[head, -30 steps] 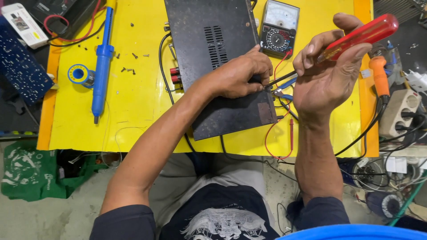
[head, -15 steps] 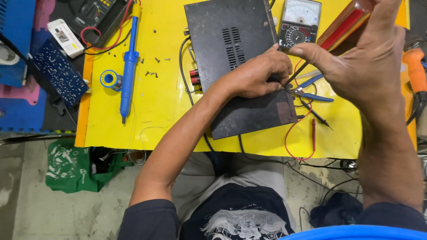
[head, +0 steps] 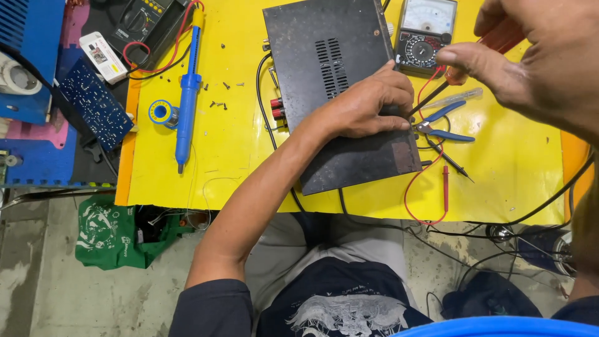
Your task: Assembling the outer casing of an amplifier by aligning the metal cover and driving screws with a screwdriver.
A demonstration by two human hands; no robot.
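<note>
Red-handled screwdriver (head: 433, 98): upper right of the frame, just right of the black case (head: 324, 56). Pinched by the handle in the right hand (head: 536, 62), thumb and fingers closed round the red grip, close to the camera and partly blurred. Long axis on a diagonal, handle high at the upper right, dark shaft slanting down and left. Tip aimed at the right edge of the case, vanishing behind the fingers of the left hand (head: 368, 106); contact with a screw impossible to tell.

Left hand flat on the lid, fingers curled down over that right edge and gripping it.

Likely trouble: tip skidding off at such a shallow angle and jabbing those curled fingers, or scratching the case. Light pinch high on the handle gives little control, so a slip seems plausible. Also possible: shaft snagging the red probe lead (head: 444, 187) looping just below, or knocking the blue-handled pliers (head: 446, 122) beside the tip.

Further out: analog meter (head: 426, 34) above, blue desoldering pump (head: 187, 87) and loose screws (head: 218, 103) on the yellow mat (head: 218, 162) at left.
</note>
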